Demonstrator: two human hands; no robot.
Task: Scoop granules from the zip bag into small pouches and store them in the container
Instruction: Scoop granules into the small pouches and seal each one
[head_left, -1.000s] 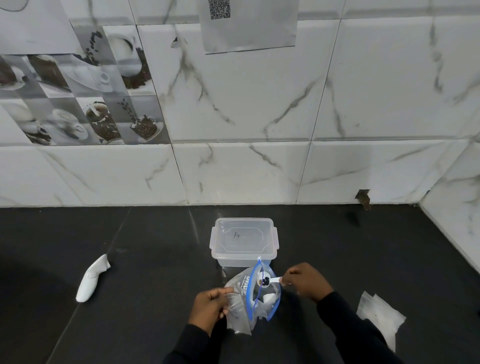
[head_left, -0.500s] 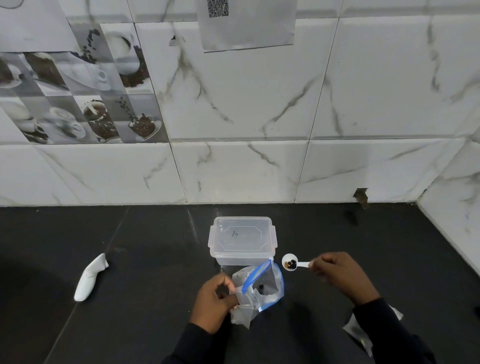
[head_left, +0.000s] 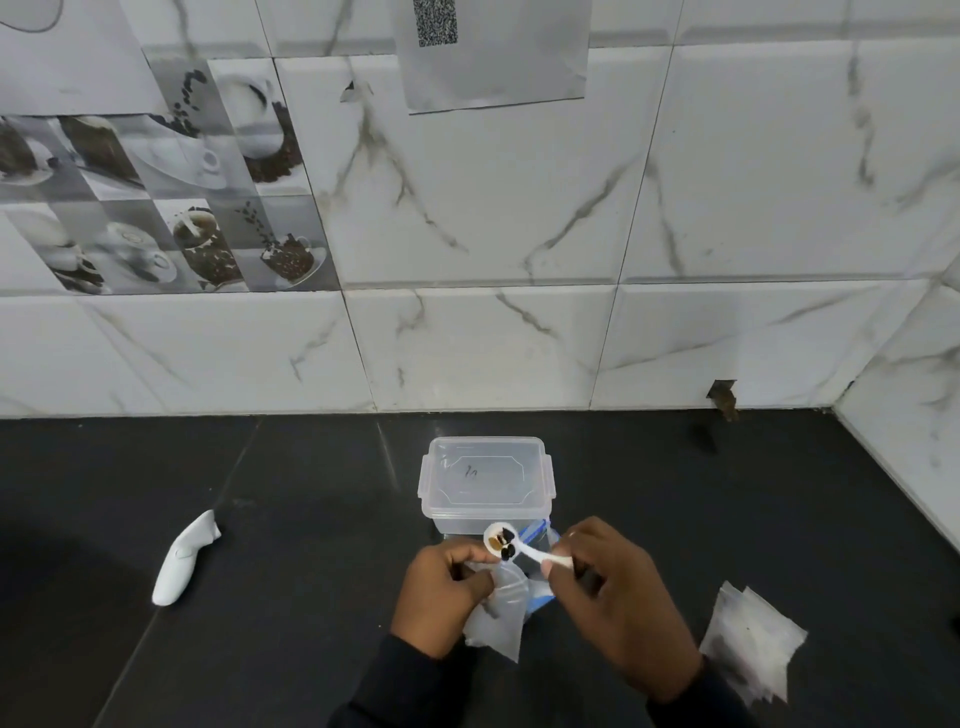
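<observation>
While gripping small pouch (head_left: 498, 623) in left hand (head_left: 441, 597), pinches scoop (head_left: 524, 552) handle in right hand (head_left: 618, 608), granules (head_left: 504, 548) just above pouch mouth. Zip bag (head_left: 537, 538) behind, container (head_left: 485, 480) at 12 o'clock. Wide dark bench (head_left: 311, 519) toward 9 o'clock; spare pouches (head_left: 748, 644) at 4 o'clock.

White scoop (head_left: 525, 552) holding dark granules (head_left: 504, 547) tilts above clear pouch (head_left: 497, 621), near lidded container (head_left: 485, 480).

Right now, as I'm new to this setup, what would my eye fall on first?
The white scoop of dark granules, pinched in the right hand by the clear pouch that the left hand grips, low in the middle. Just behind stands the lidded container; a stack of pouches lies to the right.
</observation>
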